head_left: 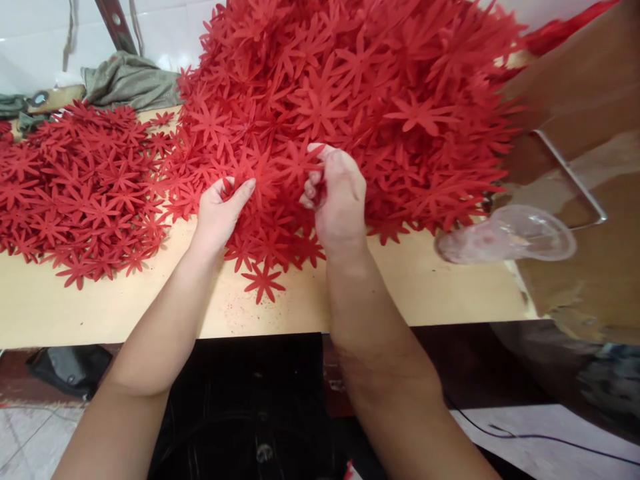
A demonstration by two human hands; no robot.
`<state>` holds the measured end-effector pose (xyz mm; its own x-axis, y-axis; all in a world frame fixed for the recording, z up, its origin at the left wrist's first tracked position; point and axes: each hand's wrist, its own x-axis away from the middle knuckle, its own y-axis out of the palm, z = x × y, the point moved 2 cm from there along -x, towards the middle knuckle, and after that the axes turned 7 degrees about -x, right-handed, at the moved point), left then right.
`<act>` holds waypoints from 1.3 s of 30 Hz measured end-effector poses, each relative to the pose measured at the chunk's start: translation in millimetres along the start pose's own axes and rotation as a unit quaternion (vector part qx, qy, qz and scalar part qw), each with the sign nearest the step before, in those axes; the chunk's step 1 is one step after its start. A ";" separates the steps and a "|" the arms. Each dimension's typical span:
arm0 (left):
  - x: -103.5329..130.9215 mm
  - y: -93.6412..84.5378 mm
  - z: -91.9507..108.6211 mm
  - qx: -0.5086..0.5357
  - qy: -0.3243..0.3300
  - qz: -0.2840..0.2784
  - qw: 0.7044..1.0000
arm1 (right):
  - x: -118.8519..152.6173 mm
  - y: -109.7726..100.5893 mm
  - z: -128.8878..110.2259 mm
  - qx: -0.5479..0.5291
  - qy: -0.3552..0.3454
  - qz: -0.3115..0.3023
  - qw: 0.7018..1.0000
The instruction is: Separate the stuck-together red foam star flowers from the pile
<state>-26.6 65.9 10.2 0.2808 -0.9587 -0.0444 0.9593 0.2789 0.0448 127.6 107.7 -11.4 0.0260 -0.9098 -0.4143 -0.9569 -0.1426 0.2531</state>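
A tall heap of red star-shaped petal pieces (pixel 415 113) covers the middle of the pale wooden table (pixel 300 307). My left hand (pixel 224 203) is at the heap's front left, thumb and fingers pinched on a red petal piece. To its right, my right hand (pixel 340 190) is closed over the heap with fingers curled, and a bit of red shows at its fingertips. The hands are apart. One loose red piece (pixel 263 283) lies flat on the wood in front of the heap.
A lower pile of red pieces (pixel 95 193) spreads at the left. At the right, a clear plastic cup (pixel 525 233) lies on its side by a brown cardboard box (pixel 590 153). Grey-green cloth (pixel 133 83) sits at the back left.
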 end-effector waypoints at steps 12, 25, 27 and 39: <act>-14.0 -15.3 -12.7 -0.107 0.138 0.009 0.985 | -3.3 -10.7 14.4 0.040 0.027 0.015 0.999; 8.1 -1.5 11.5 -0.101 0.128 0.006 0.987 | 5.4 2.0 5.3 0.092 -0.012 -0.011 0.996; 13.0 7.6 11.8 -0.093 0.103 -0.020 0.990 | 6.7 6.1 5.6 0.099 -0.018 -0.041 0.994; 4.5 -0.3 6.8 0.045 -0.073 -0.065 0.994 | 11.4 9.6 -21.0 0.241 -0.117 -0.014 0.963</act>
<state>-25.9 61.1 16.8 0.1410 -0.9859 0.0900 0.9787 0.1525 0.1372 124.8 87.7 4.7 0.0426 -0.7875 -0.6149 -0.9816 0.0819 -0.1727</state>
